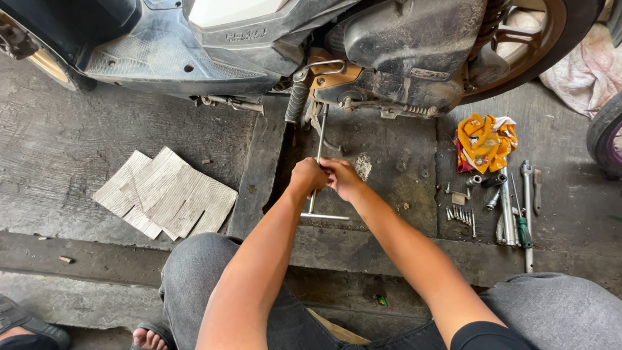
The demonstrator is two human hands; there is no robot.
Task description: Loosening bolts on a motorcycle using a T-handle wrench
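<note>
Both hands meet on the shaft of a long metal T-handle wrench. My left hand and my right hand are closed around its middle. Its crossbar lies toward me, just above the concrete. The far tip reaches up under the dirty engine case of a scooter, near a coiled spring. My forearms stretch out over my grey-trousered knees.
Right of the wrench lie an orange-yellow rag, several wrenches and sockets and loose screws. A flattened piece of cardboard lies at the left. The scooter's rear wheel stands at top right. A sandalled foot shows at bottom left.
</note>
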